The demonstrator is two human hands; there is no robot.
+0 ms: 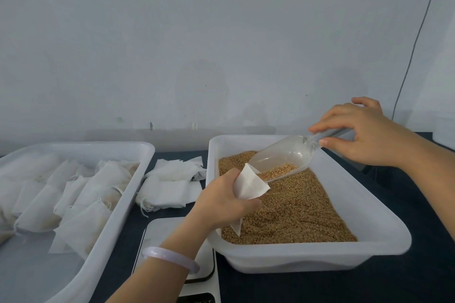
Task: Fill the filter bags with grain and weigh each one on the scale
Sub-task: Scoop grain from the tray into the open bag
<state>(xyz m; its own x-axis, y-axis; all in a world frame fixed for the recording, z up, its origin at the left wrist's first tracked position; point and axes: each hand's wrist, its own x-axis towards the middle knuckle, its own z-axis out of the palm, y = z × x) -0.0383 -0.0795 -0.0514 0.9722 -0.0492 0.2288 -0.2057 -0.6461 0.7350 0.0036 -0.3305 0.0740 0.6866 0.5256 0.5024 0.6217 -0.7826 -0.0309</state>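
Observation:
My left hand (pixel 222 200) grips a white filter bag (pixel 248 186) over the grain tray (pixel 384 236), with the bag's mouth held open toward the scoop. My right hand (pixel 364 133) pinches the handle of a clear plastic scoop (pixel 283 155), tilted down so its lip meets the bag's mouth. A small heap of brown grain lies in the scoop's front. The tray is filled with grain (pixel 293 214). A white scale (pixel 160 233) sits in front, partly hidden under my left forearm.
A large white tray (pixel 118 209) at the left holds several filled bags (pixel 81 194). A pile of empty filter bags (pixel 172 184) lies on the dark tabletop between the two trays. A grey wall stands close behind, with a thin cable (pixel 416 39) at the right.

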